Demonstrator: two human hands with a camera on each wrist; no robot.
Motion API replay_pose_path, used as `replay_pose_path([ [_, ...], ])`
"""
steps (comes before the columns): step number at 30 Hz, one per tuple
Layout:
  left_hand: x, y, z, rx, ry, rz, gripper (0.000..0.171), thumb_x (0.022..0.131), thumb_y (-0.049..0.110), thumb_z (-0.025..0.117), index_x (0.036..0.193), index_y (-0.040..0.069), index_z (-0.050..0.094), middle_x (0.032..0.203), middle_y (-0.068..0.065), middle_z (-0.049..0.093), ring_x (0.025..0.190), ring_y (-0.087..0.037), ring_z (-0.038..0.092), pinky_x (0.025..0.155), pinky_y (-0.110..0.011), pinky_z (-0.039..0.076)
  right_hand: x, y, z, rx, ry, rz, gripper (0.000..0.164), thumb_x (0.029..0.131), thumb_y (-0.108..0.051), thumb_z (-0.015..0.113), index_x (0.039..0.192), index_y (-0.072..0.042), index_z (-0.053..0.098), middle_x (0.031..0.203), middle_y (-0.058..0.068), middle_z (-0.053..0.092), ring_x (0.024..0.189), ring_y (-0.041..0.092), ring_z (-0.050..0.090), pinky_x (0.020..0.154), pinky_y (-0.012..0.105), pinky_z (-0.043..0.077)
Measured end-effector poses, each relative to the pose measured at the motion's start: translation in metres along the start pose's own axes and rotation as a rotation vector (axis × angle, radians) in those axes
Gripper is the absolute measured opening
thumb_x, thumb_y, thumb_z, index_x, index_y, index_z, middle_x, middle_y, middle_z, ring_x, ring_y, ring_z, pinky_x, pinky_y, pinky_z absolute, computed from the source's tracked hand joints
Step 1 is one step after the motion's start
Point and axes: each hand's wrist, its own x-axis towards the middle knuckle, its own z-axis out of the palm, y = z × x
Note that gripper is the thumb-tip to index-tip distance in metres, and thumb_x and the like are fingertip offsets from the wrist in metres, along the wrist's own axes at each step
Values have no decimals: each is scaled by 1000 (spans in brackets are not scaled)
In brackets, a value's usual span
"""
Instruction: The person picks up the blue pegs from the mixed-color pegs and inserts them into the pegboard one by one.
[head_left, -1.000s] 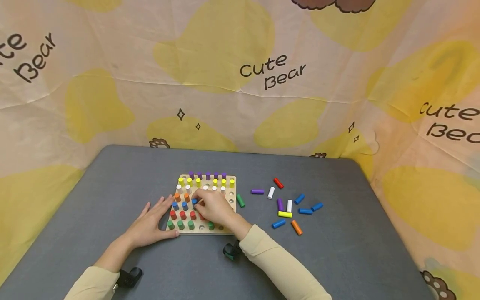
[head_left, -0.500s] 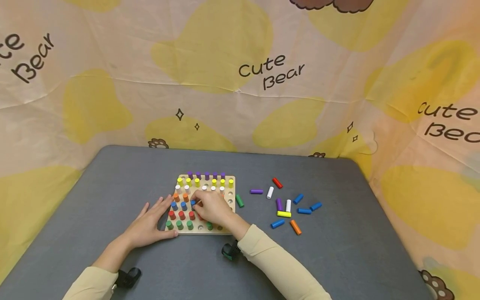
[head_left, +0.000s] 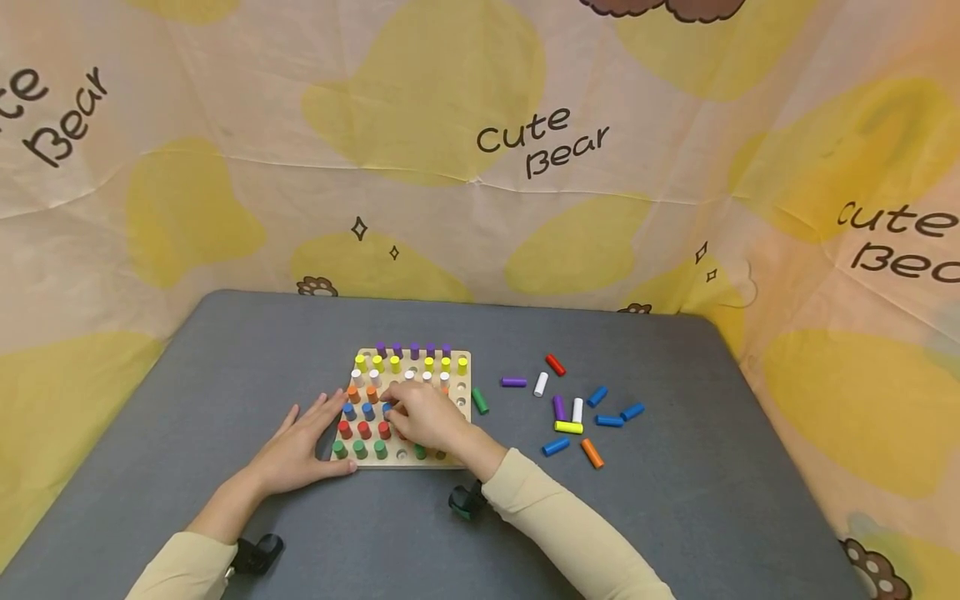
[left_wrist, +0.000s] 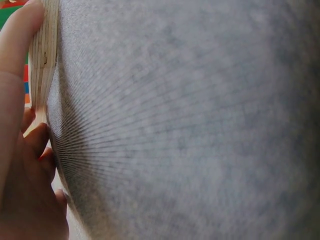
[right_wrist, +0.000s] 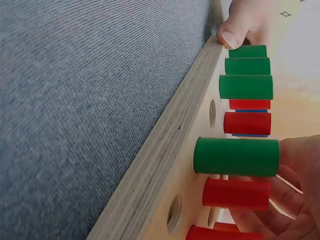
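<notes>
A wooden pegboard (head_left: 438,461) carries rows of coloured pegs. My left hand (head_left: 303,450) rests along its left side, fingers extended and thumb on the near-left corner; the thumb (left_wrist: 17,42) also shows against the board's edge in the left wrist view. Over the middle of the board, my right hand (head_left: 429,415) has thumb and index finger at a blue peg (head_left: 387,409) in the blue row, seemingly pinching it. Its curled fingers (right_wrist: 280,200) appear behind a green peg (right_wrist: 237,156) in the right wrist view, where that blue peg is hidden.
Right of the board lie loose pegs: several blue ones (head_left: 609,422), a red peg (head_left: 555,365), an orange peg (head_left: 592,453), a yellow peg (head_left: 568,427), and some white and purple ones. A green peg (head_left: 480,401) lies beside the board's right edge. The table (head_left: 675,517) is grey.
Both hands hold nearly the same place. The right wrist and sleeve have shifted very slightly to the right; the pegs look unchanged.
</notes>
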Motion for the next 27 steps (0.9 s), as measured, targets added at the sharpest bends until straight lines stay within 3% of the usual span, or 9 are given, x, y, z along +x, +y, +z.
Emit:
replay_pose_path([
  [8,1,0,0,1,0,-1,107,66,65,68,147,11,24,151,-14,23,139,-38,16,107,-63,3,-12,6,-10,-4,80,-47,19,89,-18,59,107,-16,65,99,-6,66,81,0,58,68,10,46],
  [16,0,0,0,0,1,-5,107,66,65,68,147,11,24,151,-13,23,139,-37,16,107,-62,3,-32,17,-17,104,104,-96,17,90,-16,58,105,-12,65,100,-3,66,83,2,61,71,11,47],
  [27,-1,0,1,-2,5,1,107,66,65,68,147,11,23,152,-13,23,139,-37,16,108,-61,3,-63,45,-31,183,143,-111,20,88,-13,60,108,-10,64,100,-3,65,87,8,61,73,25,53],
])
